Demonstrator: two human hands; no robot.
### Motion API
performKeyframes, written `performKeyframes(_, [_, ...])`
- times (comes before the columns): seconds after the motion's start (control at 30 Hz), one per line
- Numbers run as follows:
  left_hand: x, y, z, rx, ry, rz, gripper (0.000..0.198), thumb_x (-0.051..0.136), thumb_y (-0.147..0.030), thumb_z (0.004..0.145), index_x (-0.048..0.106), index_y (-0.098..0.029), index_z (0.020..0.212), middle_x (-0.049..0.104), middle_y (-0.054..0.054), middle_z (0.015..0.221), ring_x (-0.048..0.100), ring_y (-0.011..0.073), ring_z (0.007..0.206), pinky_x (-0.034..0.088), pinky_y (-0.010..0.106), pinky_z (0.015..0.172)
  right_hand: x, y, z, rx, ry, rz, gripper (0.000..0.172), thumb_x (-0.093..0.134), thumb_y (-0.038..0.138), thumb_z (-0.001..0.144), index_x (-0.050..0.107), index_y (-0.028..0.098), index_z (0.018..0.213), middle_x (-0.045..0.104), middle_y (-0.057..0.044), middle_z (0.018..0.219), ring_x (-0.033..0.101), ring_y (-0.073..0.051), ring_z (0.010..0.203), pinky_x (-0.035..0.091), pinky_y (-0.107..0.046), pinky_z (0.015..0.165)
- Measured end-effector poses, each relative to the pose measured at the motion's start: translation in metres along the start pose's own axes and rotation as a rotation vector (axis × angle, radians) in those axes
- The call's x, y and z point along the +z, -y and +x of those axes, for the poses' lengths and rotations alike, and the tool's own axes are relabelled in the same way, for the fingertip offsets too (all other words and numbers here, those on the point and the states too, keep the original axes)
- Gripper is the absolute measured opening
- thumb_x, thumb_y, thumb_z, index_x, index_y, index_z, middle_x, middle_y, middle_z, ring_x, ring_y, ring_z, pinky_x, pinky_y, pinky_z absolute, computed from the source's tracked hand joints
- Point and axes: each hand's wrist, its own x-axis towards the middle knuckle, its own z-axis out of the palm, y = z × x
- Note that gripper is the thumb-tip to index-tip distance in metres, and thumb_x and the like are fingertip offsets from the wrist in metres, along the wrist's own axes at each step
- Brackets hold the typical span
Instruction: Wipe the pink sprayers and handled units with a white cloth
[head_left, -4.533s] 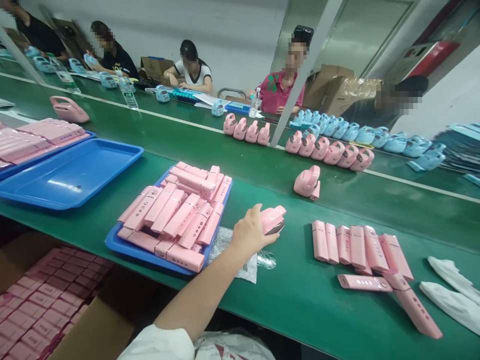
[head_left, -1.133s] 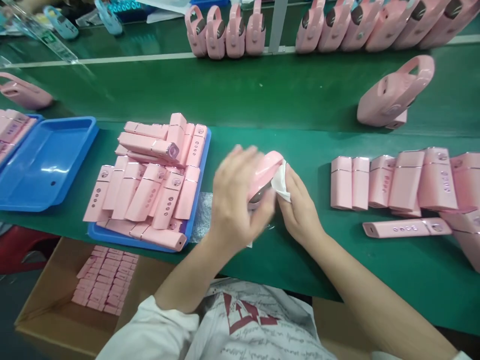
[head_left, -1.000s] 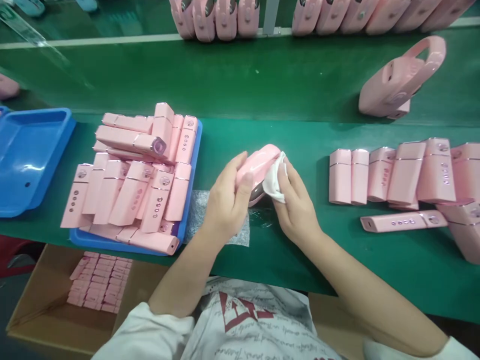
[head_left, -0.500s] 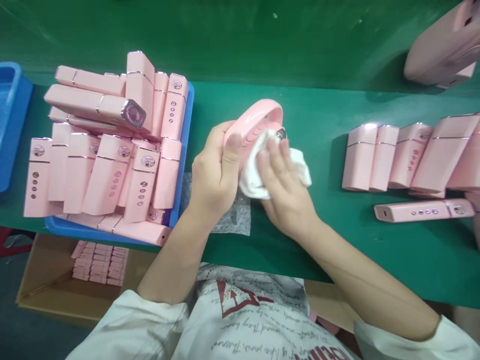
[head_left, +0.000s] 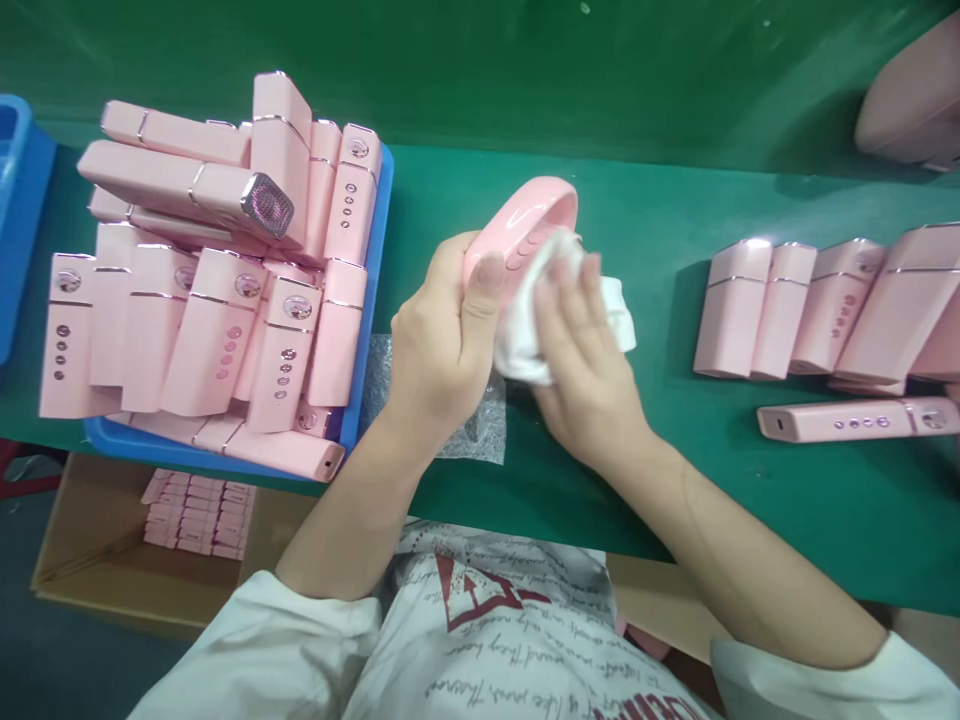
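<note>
Above the green table [head_left: 675,190], just right of the blue tray [head_left: 373,300] of pink sticks [head_left: 217,340], the left hand [head_left: 439,345] is wrapping its fingers tightly round the pink handled device [head_left: 525,212] while the right hand [head_left: 585,375], fingers pressed together, is rubbing a white cloth [head_left: 616,308] over it; reaching the hidden faces would probably call for turning it in the grip.

On the workbench [head_left: 675,490], a handled device [head_left: 525,215] sits between the fingers of the left hand [head_left: 439,345] and the right hand [head_left: 589,385], with a cloth [head_left: 616,305] under the right fingers. Left of the left fingers, a tray [head_left: 373,300] carries stacked slim units [head_left: 202,310]. Right of the right fingers stands a row of units [head_left: 810,305], with a single unit [head_left: 855,420] lying in front of the row. A plastic bag [head_left: 484,445] lies beneath the left hand, and a carton [head_left: 82,560] sits below the tray
</note>
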Motion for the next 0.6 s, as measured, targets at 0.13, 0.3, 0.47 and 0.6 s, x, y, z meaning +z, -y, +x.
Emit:
performKeyframes(0.13, [0.0,-0.002,-0.001,-0.059,0.008,-0.096,0.041,0.04,-0.052,0.092,0.061,-0.021,0.108,0.066,0.007,0.096,0.061,0.02,0.091,0.044,0.028,0.078,0.002,0.002,0.001,-0.044,0.033,0.01,0.067,0.042,0.022,0.094,0.007,0.04,0.149,0.025,0.009,0.154,0.01,-0.018,0.145,0.023,-0.038,0.119])
performKeyframes(0.3, [0.004,-0.008,-0.004,-0.009,-0.001,-0.057,0.035,0.04,-0.045,0.094,0.063,-0.022,0.107,0.065,0.005,0.1,0.059,0.0188,0.09,0.041,0.027,0.078,-0.004,-0.019,0.01,0.233,-0.033,0.206,0.054,0.031,0.033,0.098,0.014,0.034,0.15,0.019,0.001,0.157,0.018,-0.024,0.144,0.022,-0.05,0.118])
performKeyframes(0.47, [0.004,-0.004,-0.001,-0.006,-0.049,-0.088,0.029,0.042,-0.044,0.094,0.062,-0.024,0.099,0.065,0.002,0.088,0.057,0.0171,0.085,0.04,0.028,0.08,0.002,-0.017,0.004,0.232,-0.014,0.281,0.056,0.034,0.041,0.097,0.014,0.035,0.149,0.019,0.002,0.157,0.012,-0.024,0.145,0.015,-0.048,0.12])
performKeyframes(0.6, [0.005,0.006,0.005,-0.013,-0.141,-0.246,0.031,0.042,-0.046,0.093,0.06,-0.021,0.085,0.059,0.002,0.08,0.056,0.0153,0.082,0.042,0.029,0.082,0.003,-0.009,0.003,0.146,0.012,0.325,0.049,0.039,0.042,0.095,0.029,0.043,0.143,0.031,0.007,0.151,0.016,-0.023,0.145,0.014,-0.047,0.12])
